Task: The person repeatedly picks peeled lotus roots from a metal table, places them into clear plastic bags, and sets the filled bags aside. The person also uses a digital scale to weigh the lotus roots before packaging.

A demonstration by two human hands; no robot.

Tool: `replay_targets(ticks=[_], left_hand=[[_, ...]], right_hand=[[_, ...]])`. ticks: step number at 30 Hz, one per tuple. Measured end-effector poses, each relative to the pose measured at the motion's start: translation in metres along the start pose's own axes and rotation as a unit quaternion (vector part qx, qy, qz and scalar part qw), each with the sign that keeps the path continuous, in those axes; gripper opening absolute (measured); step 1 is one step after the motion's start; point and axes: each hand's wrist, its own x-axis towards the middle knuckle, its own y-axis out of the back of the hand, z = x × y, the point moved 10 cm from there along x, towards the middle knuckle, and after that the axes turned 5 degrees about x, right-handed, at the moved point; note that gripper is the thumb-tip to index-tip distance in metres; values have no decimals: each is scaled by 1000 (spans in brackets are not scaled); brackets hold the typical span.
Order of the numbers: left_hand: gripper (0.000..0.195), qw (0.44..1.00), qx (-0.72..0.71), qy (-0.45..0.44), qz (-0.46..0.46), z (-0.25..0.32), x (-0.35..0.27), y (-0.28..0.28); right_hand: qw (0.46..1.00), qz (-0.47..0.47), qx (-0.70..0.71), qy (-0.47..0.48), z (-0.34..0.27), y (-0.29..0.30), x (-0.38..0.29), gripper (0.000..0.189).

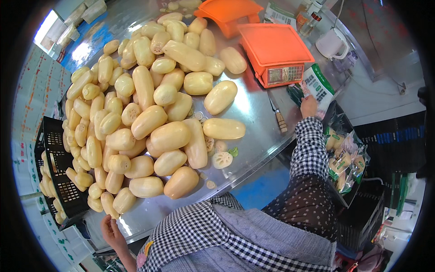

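My left hand is at the near left edge of the metal table, its fingers bent. The fingertips meet the near end of a peeled lotus root segment; whether they grip it I cannot tell. On the right, my right hand lies on the lower edge of printed green-and-white plastic bags. Its fingertips are partly hidden, so a grip is not clear. A dark green item touches the bags beside these fingers. A large heap of pale lotus root segments covers the table's left and middle.
A wooden-handled knife lies near orange scales. Cut slices lie by the heap. A black crate holds bagged lotus root on the right. Another black crate stands left. A white kettle is at the back.
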Motion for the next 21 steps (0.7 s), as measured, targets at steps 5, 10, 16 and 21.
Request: replay_targets(ticks=[5,10,16,21], left_hand=[[16,999,-4,-47,-28,24,5,-22],[14,997,-42,-62,-28,26,9,-30],[15,995,-5,-98,-13,35,6,-30],[18,990,-123,-75,-2,63,11,-33]], right_hand=[[998,31,60,20,26,-11,9,21],[958,5,249,-143,75,-32,13,23],[907,134,394,-60,26,85,-6,27],[876,26,457,155,-195,176,-71,24]])
